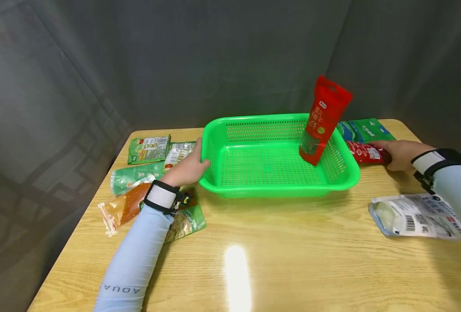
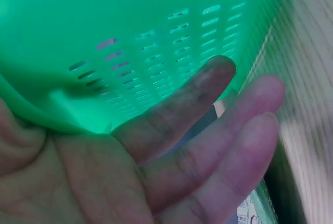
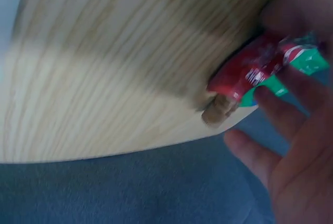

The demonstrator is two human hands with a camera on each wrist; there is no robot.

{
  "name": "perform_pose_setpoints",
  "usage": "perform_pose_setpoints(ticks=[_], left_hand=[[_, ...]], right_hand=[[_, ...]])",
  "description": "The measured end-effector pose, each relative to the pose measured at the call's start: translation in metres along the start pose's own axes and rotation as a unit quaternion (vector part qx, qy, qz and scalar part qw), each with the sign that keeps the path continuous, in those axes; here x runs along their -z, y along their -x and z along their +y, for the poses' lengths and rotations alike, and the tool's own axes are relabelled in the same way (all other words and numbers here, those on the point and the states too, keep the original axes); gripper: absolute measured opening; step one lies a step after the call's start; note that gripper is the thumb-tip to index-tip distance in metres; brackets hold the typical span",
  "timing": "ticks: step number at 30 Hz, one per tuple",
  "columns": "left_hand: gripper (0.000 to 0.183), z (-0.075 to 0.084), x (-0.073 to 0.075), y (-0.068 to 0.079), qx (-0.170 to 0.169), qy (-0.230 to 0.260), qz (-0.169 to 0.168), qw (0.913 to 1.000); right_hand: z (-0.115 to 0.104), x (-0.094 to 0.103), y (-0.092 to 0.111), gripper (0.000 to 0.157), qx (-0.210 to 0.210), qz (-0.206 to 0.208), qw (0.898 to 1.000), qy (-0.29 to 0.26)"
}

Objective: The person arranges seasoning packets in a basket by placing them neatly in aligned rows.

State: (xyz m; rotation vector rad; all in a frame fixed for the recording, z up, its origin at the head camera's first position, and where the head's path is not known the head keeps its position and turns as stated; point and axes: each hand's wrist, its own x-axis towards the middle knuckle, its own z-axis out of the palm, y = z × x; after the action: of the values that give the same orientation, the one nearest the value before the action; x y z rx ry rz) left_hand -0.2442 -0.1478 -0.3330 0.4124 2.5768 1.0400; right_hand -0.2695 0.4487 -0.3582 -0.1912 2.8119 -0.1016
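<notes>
My left hand [image 1: 187, 168] grips the left end of a green plastic basket [image 1: 279, 188]. In the left wrist view the thumb lies over the rim and the fingers [image 2: 177, 104] extend along the slotted outer wall. Inside the basket's right end a red pouch [image 1: 324, 117] leans upright. To the right of the basket my right hand [image 1: 403, 154] is at the right end of a red packet [image 1: 364, 152] on the table. Its thumb and spread fingers [image 3: 281, 112] lie to either side of this packet in the right wrist view.
Green packets [image 1: 371, 129] lie behind the red one. A white and clear pouch [image 1: 417, 216] lies near the right forearm. On the left are a green packet [image 1: 149, 149], a pale green pouch [image 1: 130, 178], an orange-brown pouch [image 1: 125, 208] and another green packet [image 1: 187, 222].
</notes>
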Motion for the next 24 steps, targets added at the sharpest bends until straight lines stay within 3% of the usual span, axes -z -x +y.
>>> perform_pose_setpoints(ticks=[3, 18, 24], left_hand=[[0.080, 0.000, 0.001, -0.001, -0.003, -0.003, 0.003, 1.0000], [0.078, -0.004, -0.001, 0.001, -0.006, 0.010, -0.002, 0.9999], [0.079, -0.003, 0.000, 0.001, -0.012, 0.008, -0.001, 0.9999]], right_hand=[[-0.002, 0.000, 0.002, 0.089, 0.000, 0.006, 1.000, 0.020], [-0.005, 0.000, 0.017, 0.074, -0.031, 0.005, 0.999, 0.011], [-0.005, 0.006, 0.030, 0.060, 0.009, 0.025, 0.998, 0.056]])
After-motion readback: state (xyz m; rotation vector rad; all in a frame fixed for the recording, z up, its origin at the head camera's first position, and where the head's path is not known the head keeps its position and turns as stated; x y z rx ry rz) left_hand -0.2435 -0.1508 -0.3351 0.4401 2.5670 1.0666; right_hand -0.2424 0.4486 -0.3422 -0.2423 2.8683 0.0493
